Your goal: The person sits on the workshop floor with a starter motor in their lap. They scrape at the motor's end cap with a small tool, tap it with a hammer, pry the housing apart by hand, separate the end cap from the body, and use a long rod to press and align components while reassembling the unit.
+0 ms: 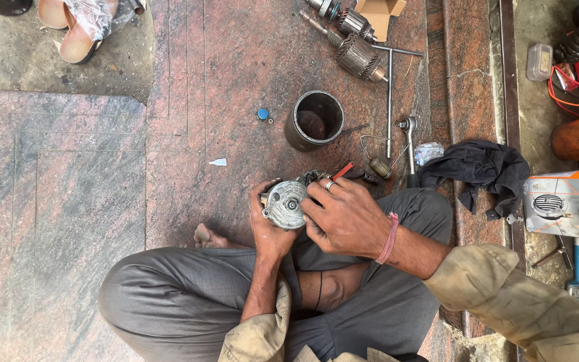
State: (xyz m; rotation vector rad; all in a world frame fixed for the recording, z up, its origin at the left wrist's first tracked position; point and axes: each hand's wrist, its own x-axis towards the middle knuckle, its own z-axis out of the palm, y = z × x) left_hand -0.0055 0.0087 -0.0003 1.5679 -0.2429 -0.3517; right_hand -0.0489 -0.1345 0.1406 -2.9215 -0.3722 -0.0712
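Free: bare stone floor (68, 201) left of hands | Blocked: ahead, cylinder (314, 119), ratchet (409, 144); right, cloth (480, 167)

The person sits cross-legged on the stone floor (102, 174), with the left hand (269, 231) and right hand (343, 218) both closed around a round motor housing (285, 204) above the lap. Just beyond it stands an open metal cylinder (314, 121). Farther off, toward the floor's far edge, lies an armature (360, 57). Right of the cylinder lie a ratchet wrench (409, 147) and a long bar (389, 100), then a crumpled cloth (480, 167). What may be sandals (75, 27) sit at the far left corner.
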